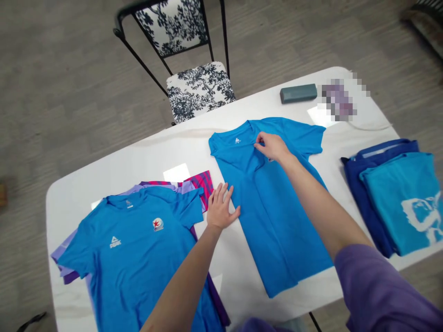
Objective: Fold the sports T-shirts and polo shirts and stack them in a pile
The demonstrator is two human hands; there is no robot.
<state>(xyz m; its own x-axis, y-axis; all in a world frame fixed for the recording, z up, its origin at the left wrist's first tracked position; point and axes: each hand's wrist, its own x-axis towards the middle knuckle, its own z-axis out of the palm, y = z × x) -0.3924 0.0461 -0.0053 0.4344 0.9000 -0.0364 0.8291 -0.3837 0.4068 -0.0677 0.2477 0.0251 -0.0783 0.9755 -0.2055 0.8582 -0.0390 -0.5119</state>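
Note:
A blue T-shirt (277,221) lies on the white table in front of me, its left side folded inward and its right sleeve spread out. My right hand (272,146) pinches the fabric of this T-shirt just below the collar, thumb and fingertips together. Fingers spread, my left hand (221,206) rests flat at the shirt's left edge, beside the folded side. To the left, a second blue T-shirt (134,249) with white and red chest logos lies spread out on top of purple, lilac and pink-striped garments (204,184).
Folded blue clothes (398,198) are stacked at the table's right end. A dark green case (298,93) stands near the far edge, beside a pixelated item (337,99). Behind the white table (114,170) is a chair (200,90) with a black-and-white pattern.

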